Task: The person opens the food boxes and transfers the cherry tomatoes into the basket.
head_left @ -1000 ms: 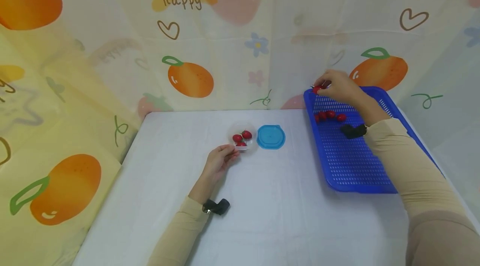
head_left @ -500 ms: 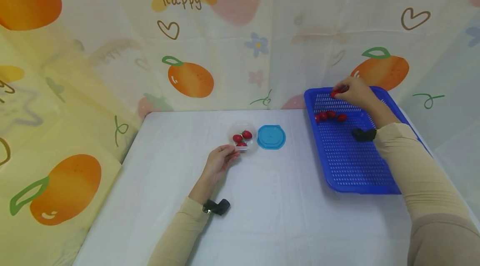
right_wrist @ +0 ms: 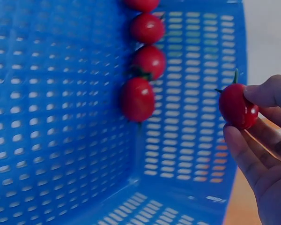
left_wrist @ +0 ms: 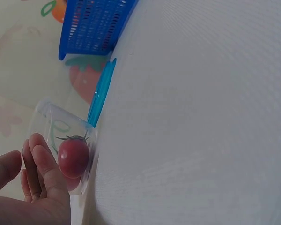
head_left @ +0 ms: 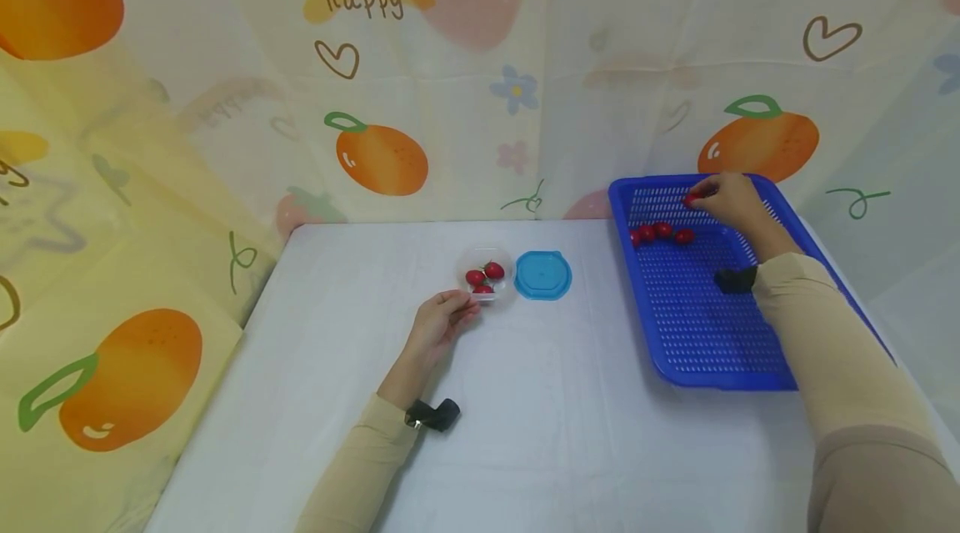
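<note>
In the head view, my left hand [head_left: 441, 321] holds the near rim of a small clear plastic container [head_left: 461, 262], thumb and fingers at its edge. Several cherry tomatoes [head_left: 493, 270] lie inside; the left wrist view shows one tomato [left_wrist: 74, 157] with green sepals through the clear wall. Over the far end of a blue basket [head_left: 647, 341], my right hand [head_left: 731, 201] pinches a red cherry tomato [right_wrist: 238, 107] between thumb and fingertips, its green stem showing. Below it, several more cherry tomatoes [right_wrist: 137, 99] form a row on the basket floor, against the perforated wall.
A round blue lid [head_left: 543, 275] lies flat on the white-covered table [head_left: 525, 433], just right of the container. Behind the table hangs a printed curtain [head_left: 465, 99], close to the basket's far rim.
My right hand, carrying the cherry tomato, has moved right from the basket's far left corner, then lower along its far end. The left hand and the container have stayed put.
</note>
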Demonstrator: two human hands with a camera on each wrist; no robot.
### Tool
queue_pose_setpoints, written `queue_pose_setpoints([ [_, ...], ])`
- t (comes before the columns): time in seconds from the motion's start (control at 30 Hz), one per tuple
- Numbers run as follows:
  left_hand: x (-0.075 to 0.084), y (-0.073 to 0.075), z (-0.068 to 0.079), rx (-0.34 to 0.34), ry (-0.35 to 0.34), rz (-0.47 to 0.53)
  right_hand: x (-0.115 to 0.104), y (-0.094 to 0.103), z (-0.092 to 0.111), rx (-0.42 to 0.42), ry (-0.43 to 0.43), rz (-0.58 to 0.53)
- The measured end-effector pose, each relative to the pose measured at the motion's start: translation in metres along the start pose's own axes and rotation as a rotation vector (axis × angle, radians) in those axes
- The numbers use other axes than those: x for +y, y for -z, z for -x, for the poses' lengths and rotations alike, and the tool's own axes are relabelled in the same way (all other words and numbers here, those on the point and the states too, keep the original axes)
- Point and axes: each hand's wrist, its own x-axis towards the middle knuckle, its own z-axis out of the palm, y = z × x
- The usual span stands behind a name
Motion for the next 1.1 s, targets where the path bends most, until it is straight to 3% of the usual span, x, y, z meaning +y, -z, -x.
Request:
queue_pose_setpoints([
  [0.2, 0.001, 0.001, 0.0, -0.006, 0.005, -0.002, 0.017, -0.006, 0.0, -0.009, -0.038, -0.015],
  [0.63, 0.002, 0.001, 0.0, -0.014, -0.013, -0.012, 0.035, -0.021, 0.0, 0.055, -0.079, 0.013],
  [1.1, -0.001, 0.004, 0.0, -0.013, 0.006, -0.004, 0.048, -0.041, 0.007, 0.002, -0.079, 0.11],
])
